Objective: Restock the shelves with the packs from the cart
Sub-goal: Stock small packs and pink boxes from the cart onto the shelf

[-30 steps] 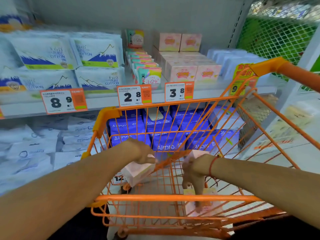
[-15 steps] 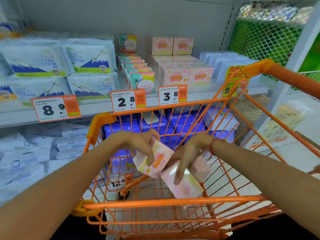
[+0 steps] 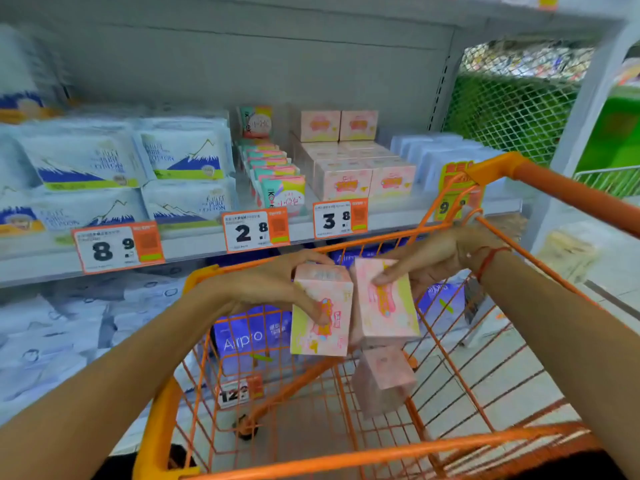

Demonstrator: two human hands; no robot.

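At frame centre, the cart's orange front rim (image 3: 374, 242) stood between the raised hands and the shelf edge (image 3: 194, 245). Above the pink boxes (image 3: 363, 178) on the shelf, open air reached up to the next shelf board (image 3: 311, 12) (the widest gap in view). At upper right, green mesh (image 3: 502, 109) closed that side.

glossy pink packs (image 3: 322, 317), orange painted wire cart (image 3: 485, 386) with plastic corners.
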